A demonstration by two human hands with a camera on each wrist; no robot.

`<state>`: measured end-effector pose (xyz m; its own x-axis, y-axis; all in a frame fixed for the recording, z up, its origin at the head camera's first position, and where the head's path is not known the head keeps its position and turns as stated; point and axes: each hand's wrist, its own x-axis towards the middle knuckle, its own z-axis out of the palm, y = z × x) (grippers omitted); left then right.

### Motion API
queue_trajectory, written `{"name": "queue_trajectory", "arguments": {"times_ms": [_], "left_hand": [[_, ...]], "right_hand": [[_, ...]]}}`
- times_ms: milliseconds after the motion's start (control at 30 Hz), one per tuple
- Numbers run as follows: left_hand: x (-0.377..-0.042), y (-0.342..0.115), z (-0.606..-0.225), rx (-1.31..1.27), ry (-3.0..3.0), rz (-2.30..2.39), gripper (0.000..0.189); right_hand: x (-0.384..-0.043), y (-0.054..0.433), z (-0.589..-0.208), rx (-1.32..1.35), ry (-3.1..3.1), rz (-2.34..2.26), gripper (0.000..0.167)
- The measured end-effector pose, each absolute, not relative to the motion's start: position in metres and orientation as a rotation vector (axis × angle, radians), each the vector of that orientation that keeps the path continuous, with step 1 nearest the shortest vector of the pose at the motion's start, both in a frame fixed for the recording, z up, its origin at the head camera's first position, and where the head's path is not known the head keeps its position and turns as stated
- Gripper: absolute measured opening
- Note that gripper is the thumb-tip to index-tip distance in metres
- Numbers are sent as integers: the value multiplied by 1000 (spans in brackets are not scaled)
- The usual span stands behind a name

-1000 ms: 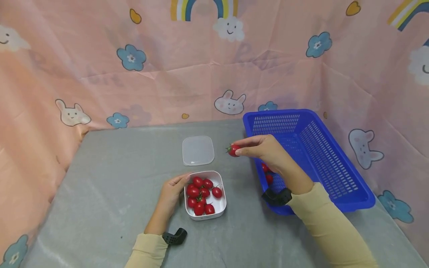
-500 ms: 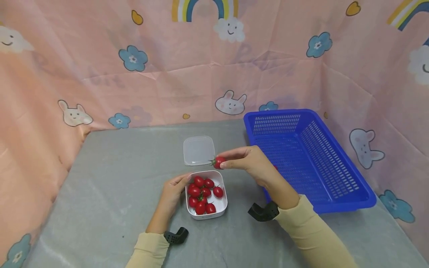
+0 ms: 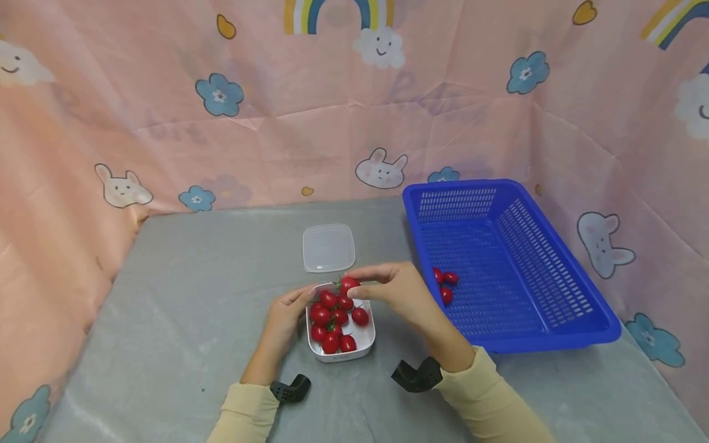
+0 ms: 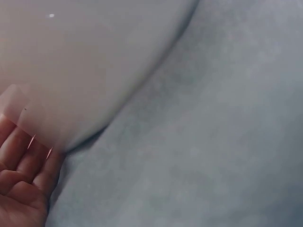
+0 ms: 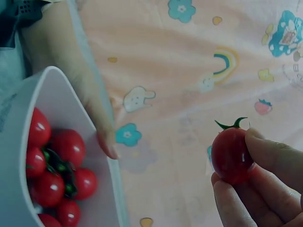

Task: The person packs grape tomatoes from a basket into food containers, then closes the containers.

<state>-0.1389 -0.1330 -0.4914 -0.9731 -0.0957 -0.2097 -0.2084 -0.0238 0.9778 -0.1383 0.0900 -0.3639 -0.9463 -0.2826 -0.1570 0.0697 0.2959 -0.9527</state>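
Observation:
A square white plastic container (image 3: 362,336) stands on the table with several cherry tomatoes (image 3: 321,316) in it. My left hand (image 3: 282,319) holds its far left corner, thumb at the rim and fingers against the outer wall, as the left wrist view shows those fingers (image 4: 28,153). Between thumb and fingers, my right hand (image 3: 407,295) pinches a cherry tomato (image 5: 231,155) with a green stem. In the head view this tomato overlaps the container's far rim. The right wrist view shows it held apart from the tomatoes inside.
A clear square lid (image 3: 328,248) lies on the grey table behind the container. To the right sits a blue perforated basket (image 3: 498,271), with a few cherry tomatoes (image 3: 446,296) along its left side. A pink patterned cloth (image 3: 266,147) hangs behind the table.
My right hand has moved left and nearer from above the basket's edge to the container's far rim, carrying the cherry tomato. My left hand has kept its place at the container.

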Motion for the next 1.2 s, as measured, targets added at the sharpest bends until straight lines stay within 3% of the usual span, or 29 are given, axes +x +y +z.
{"name": "queue_trajectory", "arguments": {"times_ms": [633,1200], "left_hand": [[-138,-133,-492,-325,2174,2134,34],[-138,-133,-489,-306,2173,2138,34]], "right_hand": [[-132,77,-416,-148,2288,-1660,28],[-128,67,-426,-245,2532,-1379,29]]}}
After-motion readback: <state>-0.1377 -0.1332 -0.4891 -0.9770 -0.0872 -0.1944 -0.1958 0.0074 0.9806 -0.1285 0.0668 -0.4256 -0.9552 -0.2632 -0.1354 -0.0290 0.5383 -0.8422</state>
